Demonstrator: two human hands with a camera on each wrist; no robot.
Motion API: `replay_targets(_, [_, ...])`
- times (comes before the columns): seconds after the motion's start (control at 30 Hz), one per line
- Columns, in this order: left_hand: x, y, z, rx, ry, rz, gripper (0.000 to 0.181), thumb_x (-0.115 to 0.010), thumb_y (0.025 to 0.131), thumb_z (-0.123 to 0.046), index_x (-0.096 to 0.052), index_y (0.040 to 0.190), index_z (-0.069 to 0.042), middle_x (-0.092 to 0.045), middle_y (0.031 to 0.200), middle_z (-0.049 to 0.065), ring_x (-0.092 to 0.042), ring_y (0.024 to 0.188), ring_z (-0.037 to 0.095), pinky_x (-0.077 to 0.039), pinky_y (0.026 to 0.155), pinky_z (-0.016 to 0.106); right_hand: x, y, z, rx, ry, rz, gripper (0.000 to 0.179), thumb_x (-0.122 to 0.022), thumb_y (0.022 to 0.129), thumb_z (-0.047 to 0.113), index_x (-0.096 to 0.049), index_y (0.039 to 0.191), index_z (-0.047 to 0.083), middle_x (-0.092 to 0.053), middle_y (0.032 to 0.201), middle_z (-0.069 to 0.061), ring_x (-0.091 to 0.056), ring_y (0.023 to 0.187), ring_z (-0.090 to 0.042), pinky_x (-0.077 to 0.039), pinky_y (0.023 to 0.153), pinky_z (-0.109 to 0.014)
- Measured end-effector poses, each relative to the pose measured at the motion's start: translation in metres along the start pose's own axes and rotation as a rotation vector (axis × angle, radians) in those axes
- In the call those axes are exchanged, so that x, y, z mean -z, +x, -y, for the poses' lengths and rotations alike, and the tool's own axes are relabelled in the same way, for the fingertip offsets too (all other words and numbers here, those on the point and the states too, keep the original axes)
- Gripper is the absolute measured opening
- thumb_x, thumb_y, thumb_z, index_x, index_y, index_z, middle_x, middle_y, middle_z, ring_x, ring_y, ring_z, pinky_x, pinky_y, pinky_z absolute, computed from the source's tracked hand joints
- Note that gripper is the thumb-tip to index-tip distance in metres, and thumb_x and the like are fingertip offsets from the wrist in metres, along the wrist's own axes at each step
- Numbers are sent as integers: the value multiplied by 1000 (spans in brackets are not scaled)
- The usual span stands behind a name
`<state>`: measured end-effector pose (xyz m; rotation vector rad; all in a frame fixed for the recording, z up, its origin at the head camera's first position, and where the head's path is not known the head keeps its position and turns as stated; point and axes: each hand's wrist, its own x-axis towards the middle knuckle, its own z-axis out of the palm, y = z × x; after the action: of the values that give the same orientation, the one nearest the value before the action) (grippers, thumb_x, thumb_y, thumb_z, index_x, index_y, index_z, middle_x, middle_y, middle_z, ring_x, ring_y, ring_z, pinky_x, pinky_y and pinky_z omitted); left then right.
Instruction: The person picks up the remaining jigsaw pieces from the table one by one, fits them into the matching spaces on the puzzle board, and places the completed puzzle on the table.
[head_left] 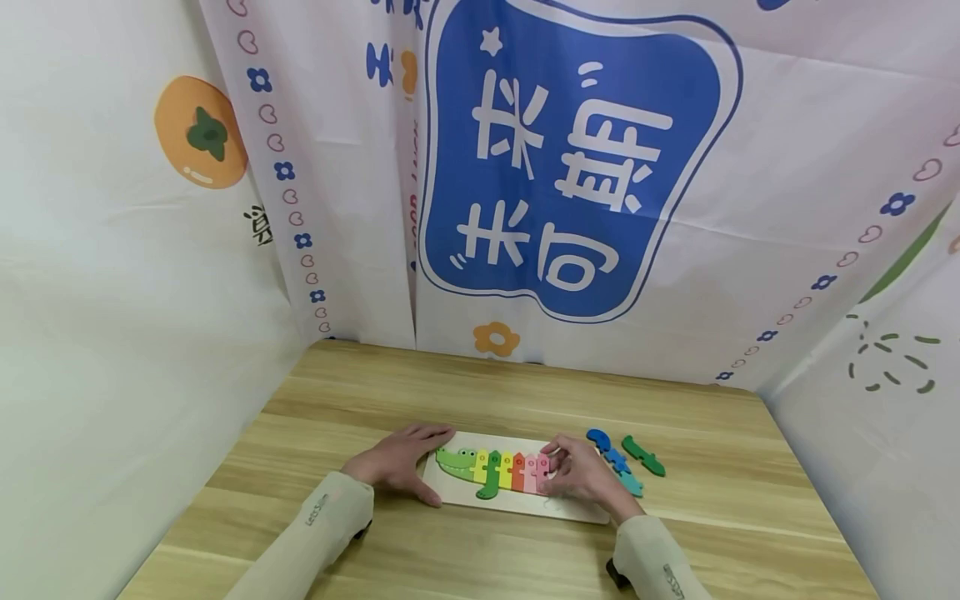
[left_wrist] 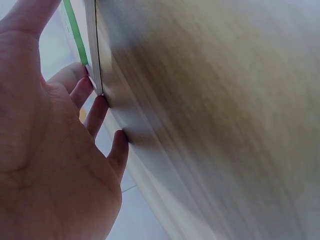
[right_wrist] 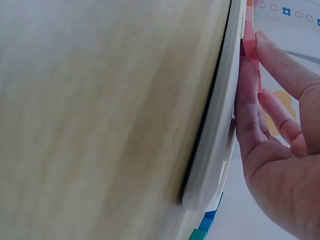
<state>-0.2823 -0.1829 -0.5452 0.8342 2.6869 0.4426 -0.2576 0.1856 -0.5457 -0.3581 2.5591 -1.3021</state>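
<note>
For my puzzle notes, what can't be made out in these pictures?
Head view: marks on the body pieces, too small to read.
Head view: part of the board, hidden by the right hand.
Left wrist view: green strip, cut off by the top edge.
Right wrist view: teal piece, cut off by the bottom edge.

Left hand point(head_left: 405, 460): fingers extended, thumb point(head_left: 428, 494) spread wide from them, on side nearer body. Right hand point(head_left: 583, 477), well apart: fingers bent, thumb opposed in pinch. Sleeved forearms point(head_left: 307, 533) behind hands, both angled inward.
</note>
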Motion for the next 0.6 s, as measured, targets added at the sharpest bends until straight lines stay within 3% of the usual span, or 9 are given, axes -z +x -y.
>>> replay_targets(0.33, [-2,2,0,7,2,2,117,-81,71,-74,-31,165,-26,-29,171,-3,-27,156,33,-31,121,58,-1,2,-2,-19,-47,-5,49,-94,75,15,-72,117,7,-62,95,-5,-58,79,-18,-52,67,-26])
replay_targets(0.6, [-1,1,1,-1,-22,-2,116,-82,71,-72,-32,164,-24,-29,170,-1,-27,155,33,-32,120,60,-1,2,2,25,-146,-2,53,-93,77,17,-75,124,2,-64,82,1,-54,74,-15,-45,62,-25])
